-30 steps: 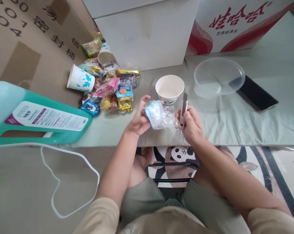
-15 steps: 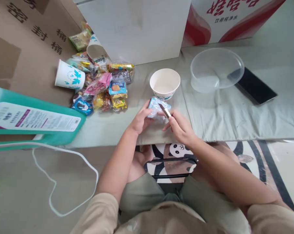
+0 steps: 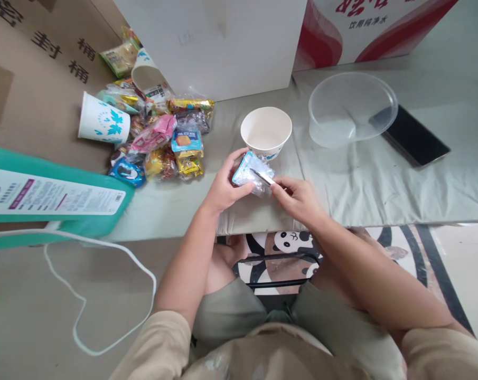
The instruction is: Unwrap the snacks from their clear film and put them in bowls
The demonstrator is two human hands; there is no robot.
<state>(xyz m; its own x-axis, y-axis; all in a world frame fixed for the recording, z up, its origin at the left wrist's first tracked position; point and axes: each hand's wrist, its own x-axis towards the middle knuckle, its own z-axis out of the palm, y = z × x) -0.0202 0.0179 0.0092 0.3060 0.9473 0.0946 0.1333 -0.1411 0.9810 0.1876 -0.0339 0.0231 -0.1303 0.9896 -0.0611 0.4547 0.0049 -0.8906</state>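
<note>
My left hand (image 3: 231,182) is closed around a small snack packet (image 3: 249,168) in clear and light blue wrapping, thumb in front and fingers behind. My right hand (image 3: 300,199) grips a slim knife (image 3: 265,178), its dark blade pointing up and left across the face of the packet. Whether the blade has gone through the wrapping I cannot tell. Just beyond both hands stands a white paper bowl (image 3: 266,129) with a blue leaf print.
Several wrapped snacks (image 3: 153,134) and two paper cups (image 3: 106,119) lie at left by a cardboard box (image 3: 25,79) and a green jug (image 3: 112,216). A clear plastic tub (image 3: 329,129) and a phone (image 3: 416,137) lie right. Boxes (image 3: 223,47) stand behind.
The knife has tilted lower and its tip has come left onto the packet. My left hand has turned the packet, so more of its face shows. The view has shifted slightly.
</note>
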